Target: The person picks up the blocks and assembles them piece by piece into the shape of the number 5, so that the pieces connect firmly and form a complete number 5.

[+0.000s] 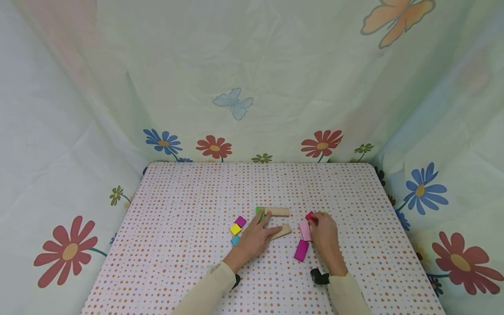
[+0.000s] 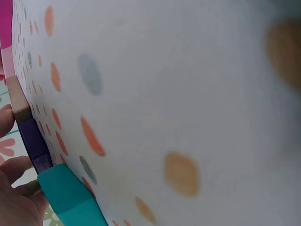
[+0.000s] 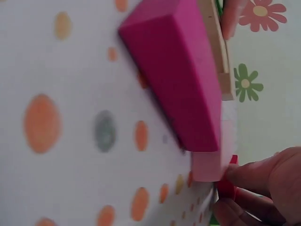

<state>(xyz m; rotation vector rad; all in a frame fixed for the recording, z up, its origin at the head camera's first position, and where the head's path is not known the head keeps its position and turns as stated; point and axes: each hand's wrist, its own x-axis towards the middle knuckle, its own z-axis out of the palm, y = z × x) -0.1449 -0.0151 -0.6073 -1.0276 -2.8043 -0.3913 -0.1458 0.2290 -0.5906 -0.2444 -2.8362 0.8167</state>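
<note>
Closest to me, my cream sleeves point(image 1: 206, 286) run up to my wrists, with a black gadget point(image 1: 320, 276) at the right one. A magenta block point(image 1: 301, 250) lies just to the left of my right wrist, and a pink block point(image 1: 304, 230) runs on from it, close beside my right hand point(image 1: 326, 236). That hand pinches a small red block point(image 1: 309, 215) between thumb and fingers, at the far end of the pink one.

My left hand point(image 1: 253, 240) is spread, the thumb touching the nearer wooden plank point(image 1: 284, 231) and the fingertips reaching over a green block point(image 1: 260, 211). Beside this hand's outer edge sit a blue block point(image 1: 235, 240), then a yellow block point(image 1: 235, 229), then a purple block point(image 1: 240, 221). (The left wrist view also shows a dark violet block point(image 2: 34, 140) by my fingers.)

Just past my left thumb, the farther wooden plank point(image 1: 277, 212) meets the green block. Well beyond both hands, the dotted tabletop point(image 1: 220, 183) ends at a flowered curtain point(image 1: 275, 118).
</note>
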